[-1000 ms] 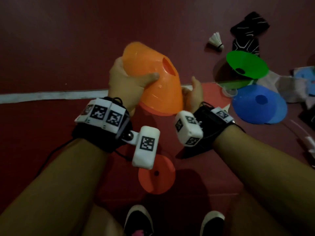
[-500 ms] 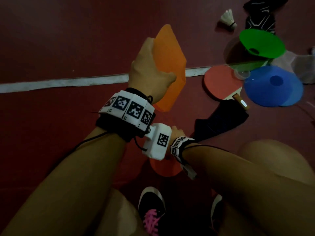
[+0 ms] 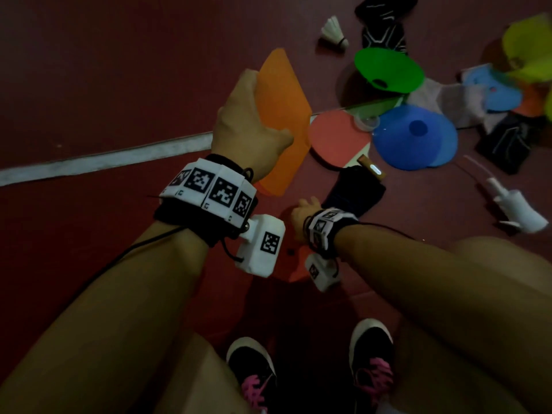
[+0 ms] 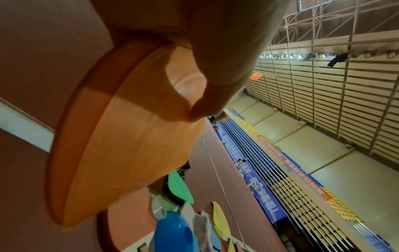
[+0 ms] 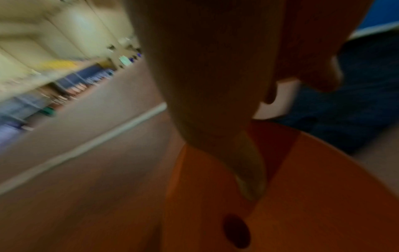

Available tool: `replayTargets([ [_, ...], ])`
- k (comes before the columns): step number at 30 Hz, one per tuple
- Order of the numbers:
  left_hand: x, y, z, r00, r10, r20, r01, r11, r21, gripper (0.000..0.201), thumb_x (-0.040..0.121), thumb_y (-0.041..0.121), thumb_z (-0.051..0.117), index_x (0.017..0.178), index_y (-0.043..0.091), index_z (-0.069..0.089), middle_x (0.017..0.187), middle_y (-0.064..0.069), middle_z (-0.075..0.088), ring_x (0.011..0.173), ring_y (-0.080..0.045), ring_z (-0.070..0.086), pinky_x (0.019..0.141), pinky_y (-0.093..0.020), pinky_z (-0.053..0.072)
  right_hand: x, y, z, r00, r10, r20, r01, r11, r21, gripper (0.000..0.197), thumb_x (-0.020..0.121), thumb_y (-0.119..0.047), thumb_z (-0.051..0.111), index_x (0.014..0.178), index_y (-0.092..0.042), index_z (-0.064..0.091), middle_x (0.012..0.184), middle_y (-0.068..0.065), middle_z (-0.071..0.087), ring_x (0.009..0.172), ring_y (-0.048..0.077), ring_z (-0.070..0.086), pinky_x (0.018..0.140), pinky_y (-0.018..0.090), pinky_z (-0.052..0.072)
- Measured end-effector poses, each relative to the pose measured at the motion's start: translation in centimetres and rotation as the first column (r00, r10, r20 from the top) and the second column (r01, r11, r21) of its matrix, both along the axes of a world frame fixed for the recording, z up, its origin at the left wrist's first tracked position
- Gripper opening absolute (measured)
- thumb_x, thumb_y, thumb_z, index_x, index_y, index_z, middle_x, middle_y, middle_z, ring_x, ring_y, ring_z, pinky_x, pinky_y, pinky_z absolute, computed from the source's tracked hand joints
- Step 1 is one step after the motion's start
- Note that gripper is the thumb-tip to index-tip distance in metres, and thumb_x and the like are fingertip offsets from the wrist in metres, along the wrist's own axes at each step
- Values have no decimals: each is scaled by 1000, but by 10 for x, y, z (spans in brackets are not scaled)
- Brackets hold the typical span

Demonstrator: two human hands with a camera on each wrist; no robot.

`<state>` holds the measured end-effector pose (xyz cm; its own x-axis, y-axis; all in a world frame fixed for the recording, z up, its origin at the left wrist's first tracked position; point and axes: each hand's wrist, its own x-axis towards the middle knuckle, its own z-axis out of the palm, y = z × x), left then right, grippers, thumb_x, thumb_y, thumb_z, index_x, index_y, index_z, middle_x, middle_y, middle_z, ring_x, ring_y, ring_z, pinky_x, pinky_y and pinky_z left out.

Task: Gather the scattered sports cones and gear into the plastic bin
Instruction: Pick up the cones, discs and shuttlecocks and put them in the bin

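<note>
My left hand grips an orange disc cone by its rim and holds it edge-on above the dark red floor. In the left wrist view the thumb lies over the cone's inner wall. Lower down, my right hand reaches onto a red-orange cone that lies flat on the floor between my arms. The blurred right wrist view shows a straight finger touching that cone near its centre hole, thumb apart. Whether it grips is not clear.
To the right lie a red paddle, a blue cone, a green cone, a shuttlecock, black cloth and yellow cones. A white court line crosses the floor. My shoes are below.
My right hand has let go of the orange cone and dropped to the red-orange cone on the floor. The left hand has turned its cone edge-on and kept it raised.
</note>
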<state>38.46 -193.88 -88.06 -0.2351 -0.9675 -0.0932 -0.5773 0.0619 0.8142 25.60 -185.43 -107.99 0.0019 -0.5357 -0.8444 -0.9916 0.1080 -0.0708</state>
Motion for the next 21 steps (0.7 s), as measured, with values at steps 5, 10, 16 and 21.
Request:
replayTargets([
  [5, -22, 3, -5, 997, -72, 7, 72, 997, 2, 43, 69, 21, 76, 99, 21, 44, 77, 12, 51, 66, -2, 54, 52, -12, 41, -55, 41, -3, 989, 85, -123, -78, 995, 59, 37, 92, -14, 55, 129, -13, 56, 159, 9, 12, 142, 45, 13, 107, 61, 30],
  [10, -35, 3, -5, 998, -63, 7, 63, 998, -1, 42, 69, 20, 76, 95, 23, 43, 74, 14, 49, 60, 3, 50, 50, -8, 39, -57, 36, 8, 998, 18, -56, -27, 986, -162, 26, 89, -12, 61, 114, -12, 61, 121, 12, 56, 102, 36, 58, 82, 40, 51],
  [16, -36, -1, 8, 1000, 5, -10, -5, 1000, -22, 46, 68, 22, 76, 105, 19, 49, 78, 14, 50, 66, -2, 52, 54, -11, 39, -37, -9, 61, 938, -226, 262, 312, 878, -362, 50, 93, -22, 58, 140, -23, 42, 119, 15, 58, 104, 37, 58, 82, 40, 50],
  [21, -20, 12, 31, 967, 183, -175, -178, 983, 44, 46, 72, 15, 78, 105, 27, 48, 89, 19, 54, 71, 18, 55, 59, -4, 45, -56, -22, 127, 795, -390, 464, 577, 722, -381, 56, 93, -22, 63, 144, -16, 39, 135, 10, 56, 122, 31, 54, 98, 33, 41],
])
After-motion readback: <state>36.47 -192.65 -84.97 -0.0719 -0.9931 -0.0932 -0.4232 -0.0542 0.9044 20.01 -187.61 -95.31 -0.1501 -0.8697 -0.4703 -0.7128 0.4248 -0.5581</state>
